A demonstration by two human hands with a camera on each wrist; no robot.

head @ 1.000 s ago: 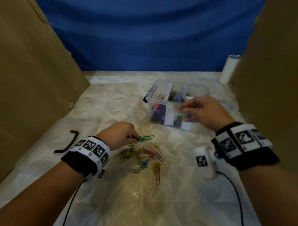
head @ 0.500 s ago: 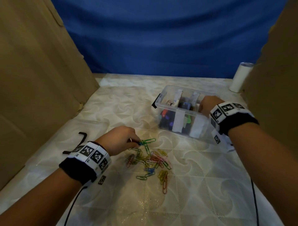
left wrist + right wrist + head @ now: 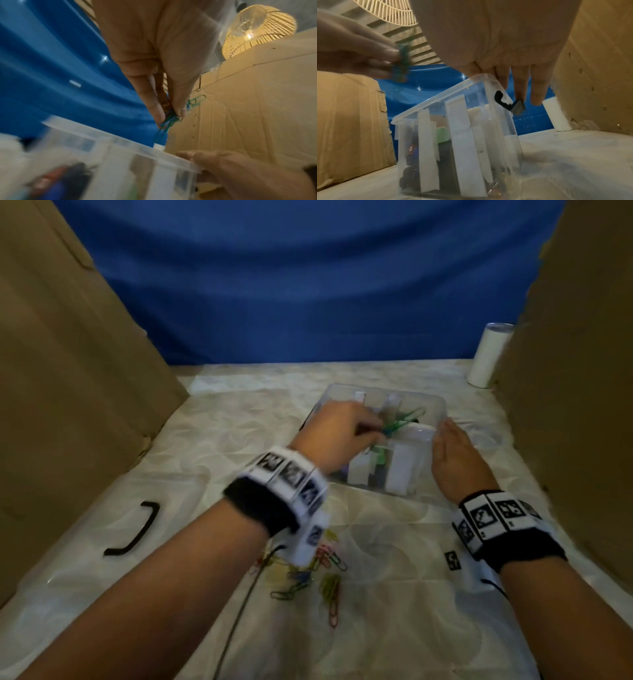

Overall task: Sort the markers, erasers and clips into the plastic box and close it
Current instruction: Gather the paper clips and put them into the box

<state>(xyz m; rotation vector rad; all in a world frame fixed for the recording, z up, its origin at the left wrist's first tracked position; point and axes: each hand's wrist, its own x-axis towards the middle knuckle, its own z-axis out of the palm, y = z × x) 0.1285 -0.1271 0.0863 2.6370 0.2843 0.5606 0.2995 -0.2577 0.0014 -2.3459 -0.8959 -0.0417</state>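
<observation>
The clear plastic box stands open at mid-table, split by white dividers. Dark markers fill its left compartment and a green eraser lies in the middle one. My left hand hovers over the box and pinches a bunch of green paper clips between thumb and fingertips. Just under them is the box rim. My right hand rests with straight fingers against the box's right end. A loose pile of coloured clips lies on the table near me.
Cardboard walls close in the left and right sides, with a blue cloth at the back. A black handle piece lies at the left on the table. A white cylinder stands at the back right. A black latch hangs on the box's right end.
My left hand has lifted the green clips off the pile and carried them forward over the box. My right hand has drawn back from inside the box to its right end.
</observation>
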